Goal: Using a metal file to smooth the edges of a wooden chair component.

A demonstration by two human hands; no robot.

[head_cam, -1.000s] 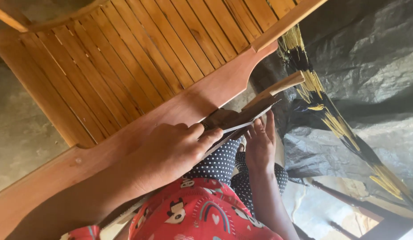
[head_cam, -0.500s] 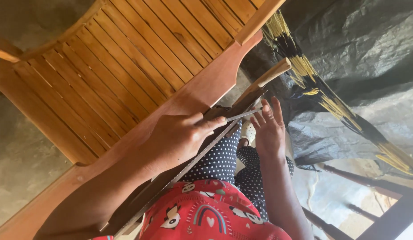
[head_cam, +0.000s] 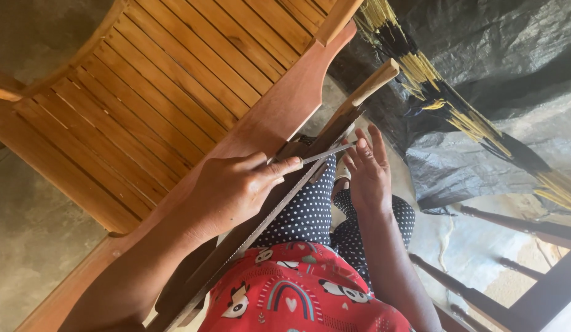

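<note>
Across the upper left of the head view lies one slatted wooden frame (head_cam: 175, 92), its broad reddish side rail (head_cam: 279, 117) running diagonally toward the lower left. Compared with half a second before, the frame sits slightly lower and more to the left in view, and more of the saw handle is exposed. One black plastic sheet (head_cam: 494, 74) covers the ground at upper right, with one long strip of yellow-and-black woven fibre (head_cam: 457, 110) lying on it. Dark chair rungs (head_cam: 482, 258) cross the lower right.

One long handsaw (head_cam: 261, 221) lies along the rail edge, its blade running from the lower left up to one pale wooden handle (head_cam: 365, 92). The left hand (head_cam: 233, 190) is closed, thumb and forefinger pinching one thin metal file (head_cam: 325, 152) that rests across the saw blade. The right hand (head_cam: 366, 175) is spread wide, fingers extended; its fingertips (head_cam: 358, 138) meet the far end of the file. Both hands have held their positions relative to the saw. No container is visible.
</note>
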